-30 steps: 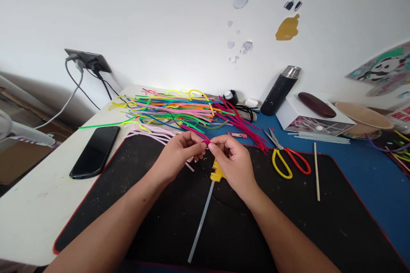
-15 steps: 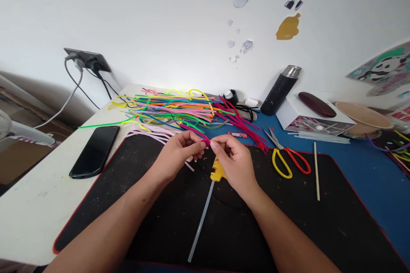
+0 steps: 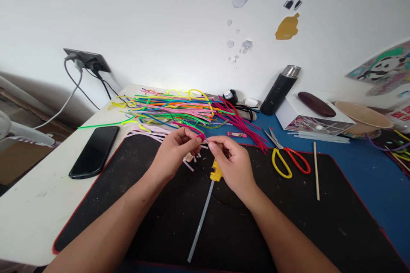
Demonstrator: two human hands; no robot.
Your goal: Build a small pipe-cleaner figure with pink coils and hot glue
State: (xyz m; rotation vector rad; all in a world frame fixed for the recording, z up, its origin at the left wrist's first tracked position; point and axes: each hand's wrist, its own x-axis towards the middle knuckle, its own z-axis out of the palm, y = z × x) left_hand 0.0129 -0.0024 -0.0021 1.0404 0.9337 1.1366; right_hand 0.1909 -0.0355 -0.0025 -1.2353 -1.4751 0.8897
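Observation:
My left hand (image 3: 174, 153) pinches a magenta pipe cleaner (image 3: 196, 131) that bends over its fingertips. Facing it, my right hand (image 3: 232, 164) has its thumb and forefinger pinched together at the same pipe cleaner's end, just to the right. Both hands hover over the black mat (image 3: 153, 222). Beneath the right hand lies a yellow glue gun (image 3: 216, 172) with a clear glue stick (image 3: 201, 222) trailing toward me. A heap of coloured pipe cleaners (image 3: 173, 108) lies just beyond the hands.
A black phone (image 3: 95, 150) lies on the white table at left. Scissors with yellow and red handles (image 3: 286, 160) and a thin wooden stick (image 3: 316, 170) lie to the right. A dark flask (image 3: 280, 89), a white box (image 3: 307, 119) and a wall socket with cables (image 3: 86, 62) stand behind.
My left hand has curled the magenta pipe cleaner tighter over its fingers and drawn slightly left. The right hand's pinch has shifted a little, and the hands are a bit further apart.

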